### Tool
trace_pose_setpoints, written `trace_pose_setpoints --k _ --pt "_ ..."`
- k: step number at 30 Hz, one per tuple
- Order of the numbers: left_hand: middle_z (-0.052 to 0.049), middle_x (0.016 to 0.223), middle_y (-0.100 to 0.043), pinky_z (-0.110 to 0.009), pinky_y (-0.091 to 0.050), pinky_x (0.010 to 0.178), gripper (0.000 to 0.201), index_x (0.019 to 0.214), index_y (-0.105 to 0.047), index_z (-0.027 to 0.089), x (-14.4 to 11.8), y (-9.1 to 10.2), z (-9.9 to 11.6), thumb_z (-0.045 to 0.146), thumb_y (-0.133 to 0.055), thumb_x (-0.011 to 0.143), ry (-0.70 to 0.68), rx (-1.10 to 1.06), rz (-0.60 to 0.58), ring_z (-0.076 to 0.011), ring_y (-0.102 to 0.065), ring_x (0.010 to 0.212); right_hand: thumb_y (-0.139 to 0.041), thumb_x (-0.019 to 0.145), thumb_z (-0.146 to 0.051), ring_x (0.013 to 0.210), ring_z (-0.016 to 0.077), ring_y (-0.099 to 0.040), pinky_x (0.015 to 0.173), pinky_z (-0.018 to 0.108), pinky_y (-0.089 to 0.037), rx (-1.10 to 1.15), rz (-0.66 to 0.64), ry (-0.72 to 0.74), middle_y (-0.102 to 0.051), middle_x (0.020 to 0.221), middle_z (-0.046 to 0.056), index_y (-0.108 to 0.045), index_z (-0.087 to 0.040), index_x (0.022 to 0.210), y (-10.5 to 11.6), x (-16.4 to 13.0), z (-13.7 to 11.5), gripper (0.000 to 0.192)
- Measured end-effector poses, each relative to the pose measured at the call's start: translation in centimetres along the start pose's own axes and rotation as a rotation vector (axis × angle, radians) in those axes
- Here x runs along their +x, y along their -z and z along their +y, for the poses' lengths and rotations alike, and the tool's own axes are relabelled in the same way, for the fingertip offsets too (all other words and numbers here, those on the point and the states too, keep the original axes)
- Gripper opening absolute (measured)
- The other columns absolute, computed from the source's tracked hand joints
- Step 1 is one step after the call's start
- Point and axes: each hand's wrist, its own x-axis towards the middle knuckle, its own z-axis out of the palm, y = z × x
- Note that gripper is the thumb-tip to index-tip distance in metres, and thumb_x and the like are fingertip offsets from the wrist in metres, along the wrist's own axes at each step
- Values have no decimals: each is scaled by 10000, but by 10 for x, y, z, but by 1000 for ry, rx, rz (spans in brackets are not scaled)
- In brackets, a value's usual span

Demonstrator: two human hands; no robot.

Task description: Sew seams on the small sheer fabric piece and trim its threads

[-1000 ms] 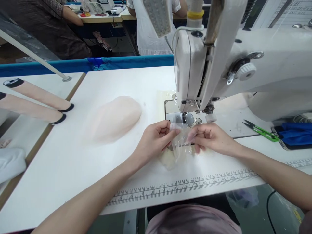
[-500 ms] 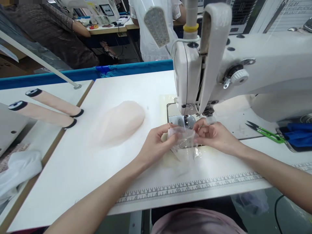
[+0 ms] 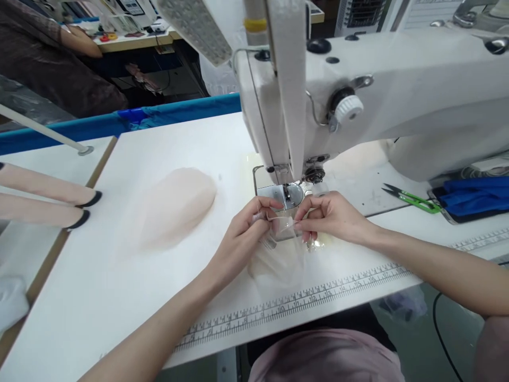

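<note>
- While sitting at a white sewing machine [image 3: 358,106], a person is holding a small sheer piece of fabric [image 3: 283,227] just in front of the needle plate [image 3: 292,193].
- Left hand [image 3: 246,228] is pinching the fabric's left edge between thumb and fingertips.
- Right hand [image 3: 332,217] is pinching the right edge, fingers curled, stretching the piece taut between both hands.
- Judging by this, the step seems to be lining the edge up for stitching; next, it likely needs sliding forward under the presser foot, kept flat.
- Left of the left hand, a pale pink mesh pile [image 3: 175,204] is lying on the table [image 3: 119,297].
- Right of the right hand, green snips [image 3: 413,197] are resting.
- Printed ruler markings [image 3: 302,300] are running along the table edge nearest the person.
</note>
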Motion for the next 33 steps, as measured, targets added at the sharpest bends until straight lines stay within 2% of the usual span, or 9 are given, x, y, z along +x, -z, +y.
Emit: trace_pose_setpoints --k 3,7,11,14,17,20,23,27,33 --pt "21 669 -501 -267 -408 553 167 981 -573 233 0 -3 2 298 -507 843 -10 12 -2 -139 -498 625 -802 652 -260 585 133 -684 556 241 -562 50 -7 -2 -662 613 -34 -630 -157 734 -2 0 2 217" --pt "60 624 -442 -232 -349 482 295 816 -507 217 1 -10 4 359 -742 707 -31 43 17 -95 -414 529 -762 700 -252 617 135 -698 600 252 -588 58 -21 37 -669 625 -38 -629 -163 741 -2 -1 3 164" --pt "78 563 -382 -213 -294 451 350 641 -404 200 0 -12 1 343 -695 773 -52 148 69 -65 -337 471 -731 720 -193 601 132 -695 566 231 -577 22 -8 58 -669 609 -33 -635 -154 748 -1 -1 6 107" --pt "99 513 -362 -202 -296 458 248 707 -466 204 -3 -11 -2 319 -659 812 -112 266 103 -65 -338 451 -712 736 -183 595 128 -689 571 233 -577 -49 15 101 -678 621 -22 -638 -154 759 0 -2 9 83" --pt "118 459 -325 -189 -289 453 96 824 -560 222 -4 -10 -6 285 -631 842 -209 389 117 -65 -322 424 -661 766 -153 675 128 -701 657 249 -590 -142 46 197 -695 707 -13 -637 -167 769 -2 -4 12 28" --pt "104 478 -436 -179 -281 429 42 835 -625 222 -4 -10 -9 261 -637 842 -337 489 171 -58 -331 426 -650 770 -143 722 118 -692 705 250 -590 -231 86 269 -691 796 -11 -634 -178 802 -4 -5 12 50" --pt "86 519 -538 -168 -295 418 45 847 -651 216 -3 -10 -11 255 -630 856 -405 530 196 -51 -370 425 -651 777 -160 740 116 -681 697 247 -589 -321 122 289 -687 849 0 -625 -186 900 -5 -6 10 128" --pt "86 501 -537 -165 -296 403 80 836 -652 214 -3 -10 -11 272 -614 875 -446 544 208 -46 -377 402 -653 792 -187 733 111 -674 680 233 -585 -386 135 322 -689 851 2 -615 -188 946 -6 -6 8 159" --pt "85 503 -543 -161 -304 400 86 815 -648 210 -3 -12 -11 254 -606 877 -438 547 210 -46 -380 401 -629 805 -132 712 83 -648 694 206 -564 -442 112 377 -675 812 -26 -628 -192 865 -6 -7 5 85"
